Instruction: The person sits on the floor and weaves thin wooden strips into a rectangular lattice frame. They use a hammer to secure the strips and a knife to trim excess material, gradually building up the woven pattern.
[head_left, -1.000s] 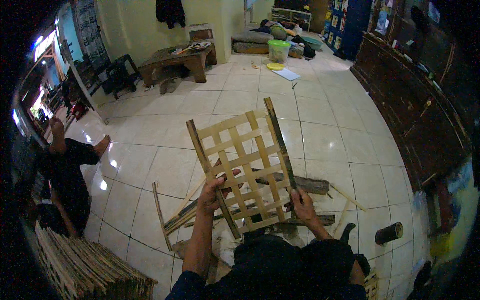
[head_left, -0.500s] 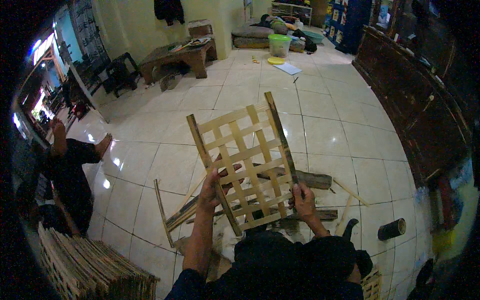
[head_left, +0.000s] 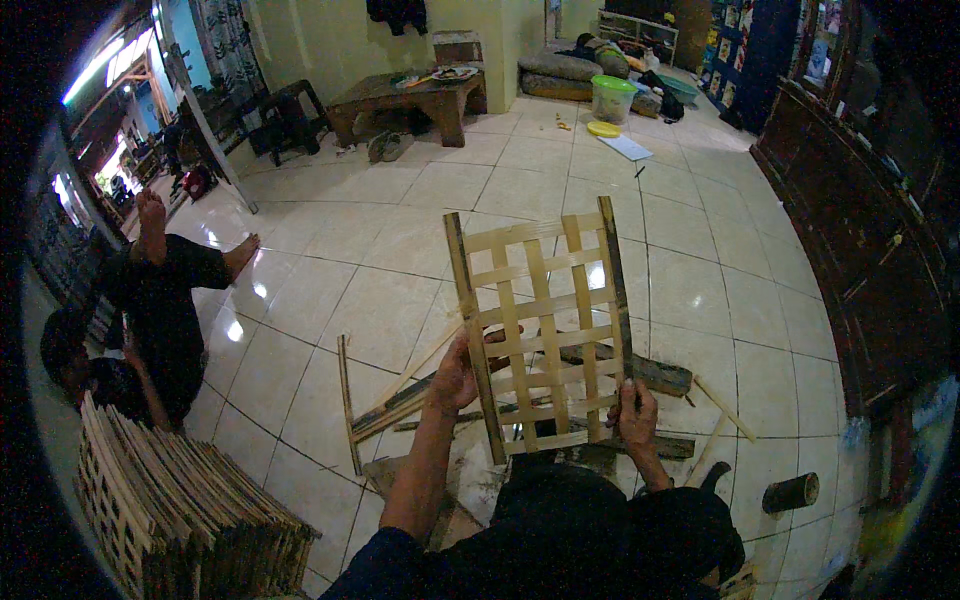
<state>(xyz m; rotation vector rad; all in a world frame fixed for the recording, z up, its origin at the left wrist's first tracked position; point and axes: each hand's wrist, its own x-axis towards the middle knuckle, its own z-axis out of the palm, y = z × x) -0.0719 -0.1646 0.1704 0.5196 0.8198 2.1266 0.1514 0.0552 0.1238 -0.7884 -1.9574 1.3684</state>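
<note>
A woven bamboo lattice panel (head_left: 543, 300), pale slats crossing between two dark side strips, stands raised in front of me. My left hand (head_left: 460, 372) grips its left strip near the lower half, some fingers reaching behind the slats. Around the lower right strip my right hand (head_left: 636, 412) is closed, thumb on the front. Through the gaps I see dark split wood pieces (head_left: 655, 374) lying on the floor. Bamboo strips (head_left: 390, 410) lie beyond my left forearm.
A tall stack of similar lattice panels (head_left: 190, 510) stands at lower left. Behind it a person in dark clothes (head_left: 165, 320) reclines on the tiled floor. A bamboo tube (head_left: 790, 493) lies at right, near a dark wooden cabinet (head_left: 850, 230). A low wooden table (head_left: 400, 95) stands farther off.
The panel has turned from a leftward tilt to nearly upright, with both hands still gripping it. My view has shifted, so the surroundings appear farther right and lower.
</note>
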